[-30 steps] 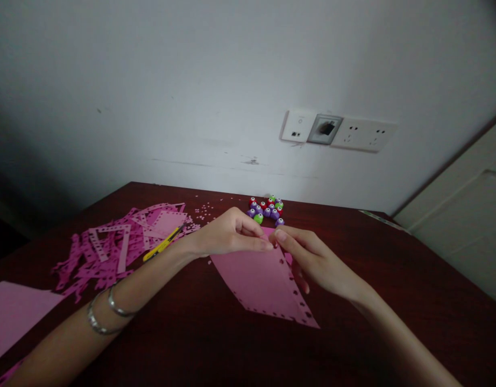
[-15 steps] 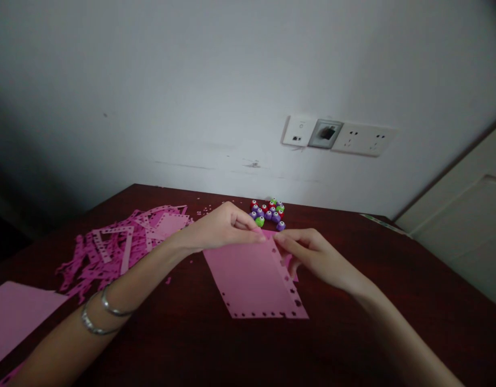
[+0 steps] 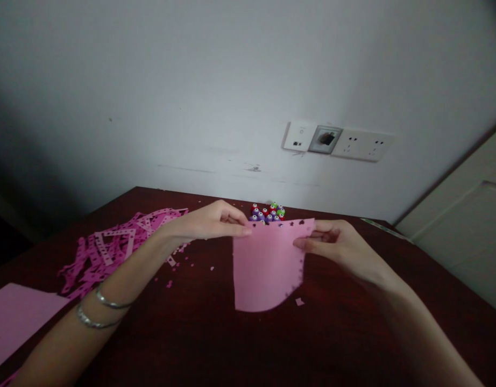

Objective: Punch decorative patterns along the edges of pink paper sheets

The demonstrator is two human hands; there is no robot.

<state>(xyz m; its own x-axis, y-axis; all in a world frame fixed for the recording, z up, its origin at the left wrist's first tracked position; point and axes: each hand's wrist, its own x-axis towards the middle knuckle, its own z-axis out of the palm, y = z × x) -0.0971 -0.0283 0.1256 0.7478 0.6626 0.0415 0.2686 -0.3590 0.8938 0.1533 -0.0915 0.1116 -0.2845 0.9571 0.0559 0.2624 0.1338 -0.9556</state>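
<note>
Between both hands a pink sheet of paper (image 3: pixel 268 269) is held up, bowed, with small shaped holes along its top and right edges. My left hand (image 3: pixel 219 220) pinches its upper left corner between thumb and fingers. At the upper right, my right hand (image 3: pixel 332 242) grips the paper with the thumb in front and the fingers behind. Just past the sheet's top edge sits a cluster of small craft punches (image 3: pixel 268 212) in purple, red and green, partly hidden by the paper.
A heap of punched pink paper strips (image 3: pixel 111 242) lies on the dark red table (image 3: pixel 353 344) at left, with tiny pink cut-outs (image 3: pixel 171 262) scattered nearby. More pink sheets (image 3: pixel 22 317) rest at the near left. Wall sockets (image 3: pixel 361 145) are behind the table.
The pink sheet has been lifted and turned, so its punched edge now runs along the top. My hands have moved apart, and a small pink scrap now shows on the table.
</note>
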